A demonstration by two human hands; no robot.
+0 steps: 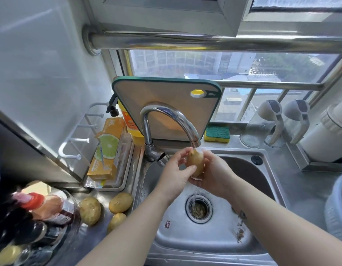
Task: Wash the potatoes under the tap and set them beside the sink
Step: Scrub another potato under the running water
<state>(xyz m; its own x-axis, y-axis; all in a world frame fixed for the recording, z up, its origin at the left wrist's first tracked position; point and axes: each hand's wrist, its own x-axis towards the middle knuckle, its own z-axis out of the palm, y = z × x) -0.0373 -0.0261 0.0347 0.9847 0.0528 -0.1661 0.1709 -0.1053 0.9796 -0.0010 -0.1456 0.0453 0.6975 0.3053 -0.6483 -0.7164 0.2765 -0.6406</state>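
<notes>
Loose potatoes point(120, 202), three: lying on the counter point(101, 233), left of and nearer than the grip. Left hand point(175, 169) and right hand point(212, 173): both curling round one potato point(196, 162) over the sink point(254, 175). Tap point(178, 115): running onto it, just above the grip.

Single head-worn wide-angle view looked forward and steeply down, close over sink point(262, 169); window point(204, 64) faced ahead.

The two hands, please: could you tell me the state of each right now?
Left hand: grips the potato under the running tap.
Right hand: cups the same potato from the other side.
</notes>
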